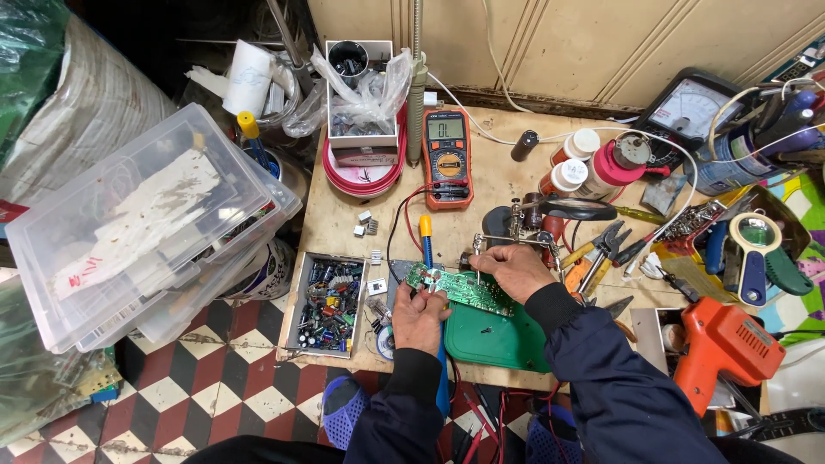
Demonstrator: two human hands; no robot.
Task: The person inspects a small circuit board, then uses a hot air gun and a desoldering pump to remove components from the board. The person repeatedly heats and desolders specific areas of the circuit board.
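Observation:
A long green circuit board (464,290) lies tilted over a green mat (494,339) at the front of a low wooden table (498,172). My left hand (419,316) grips the board's left end from below. My right hand (514,269) rests on the board's upper right edge, its fingertips pinching a thin metal lead or small part that stands on the board. A blue-handled soldering iron (427,245) with a yellow collar lies just behind the board's left end, apart from both hands.
An orange multimeter (447,159) stands behind the board. A tray of small components (327,302) sits left of my left hand. Pliers (601,249), bottles (571,167) and an orange soldering gun (726,344) crowd the right. Clear plastic boxes (146,223) are stacked far left.

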